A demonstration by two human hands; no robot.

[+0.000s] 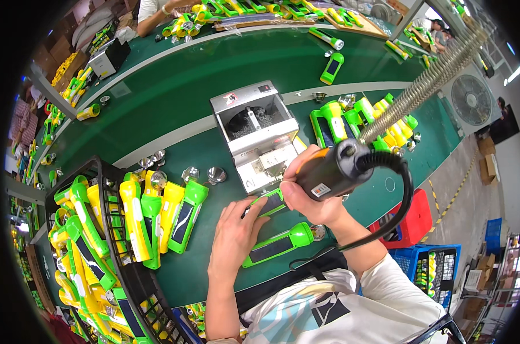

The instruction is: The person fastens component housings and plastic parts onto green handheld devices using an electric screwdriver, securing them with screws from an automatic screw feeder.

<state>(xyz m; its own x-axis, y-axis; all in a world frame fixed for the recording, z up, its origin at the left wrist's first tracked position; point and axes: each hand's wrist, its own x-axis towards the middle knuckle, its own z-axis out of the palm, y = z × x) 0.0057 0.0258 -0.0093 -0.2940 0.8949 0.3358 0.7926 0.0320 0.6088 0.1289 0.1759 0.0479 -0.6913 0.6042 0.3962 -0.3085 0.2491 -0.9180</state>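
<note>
My right hand (309, 200) is wrapped round a black and orange electric screwdriver (334, 175), its tip hidden behind my fingers. Under it, my left hand (235, 226) presses on a green flashlight (273, 202) with a dark panel, lying in front of a grey metal screw feeder (263, 140). Small screws fill the feeder's open tray. Closer to me another green flashlight (274, 247) lies on the green table, with a shiny reflector (318, 231) at its head end.
At left stands a black crate (118, 252) of yellow and green flashlights. More flashlights (185, 218) and loose reflectors (216, 175) lie beside it; others (334, 120) are at right. A steel spring (426, 80) and black cable (408, 198) reach the screwdriver. A co-worker's arm (151, 24) shows far off.
</note>
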